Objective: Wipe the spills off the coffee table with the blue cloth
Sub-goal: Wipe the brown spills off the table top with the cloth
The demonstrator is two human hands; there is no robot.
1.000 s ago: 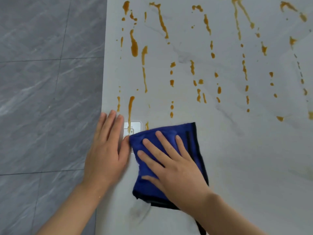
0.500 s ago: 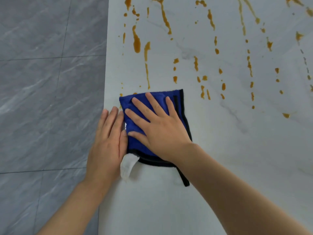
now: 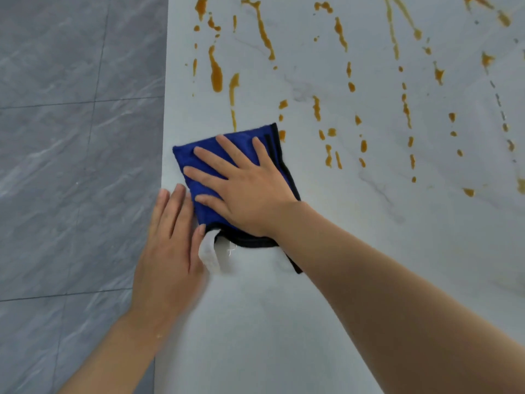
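Observation:
A folded blue cloth (image 3: pixel 199 157) with black trim lies near the left edge of the white marble coffee table (image 3: pixel 369 237). My right hand (image 3: pixel 250 189) presses flat on the cloth with fingers spread. My left hand (image 3: pixel 170 245) rests flat on the table's left edge, just beside the cloth's near-left corner. Orange-brown spill streaks (image 3: pixel 216 72) and drops (image 3: pixel 329 155) cover the table beyond and to the right of the cloth. A white tag (image 3: pixel 208 254) sticks out from under the cloth next to my left thumb.
Grey tiled floor (image 3: pixel 71 166) lies to the left of the table edge. The near part of the tabletop (image 3: pixel 270 336) shows no orange marks.
My right hand has pushed the cloth away from me and slightly left, over the streaks near the table's left edge. The white tag now shows below the cloth. My left hand stays put.

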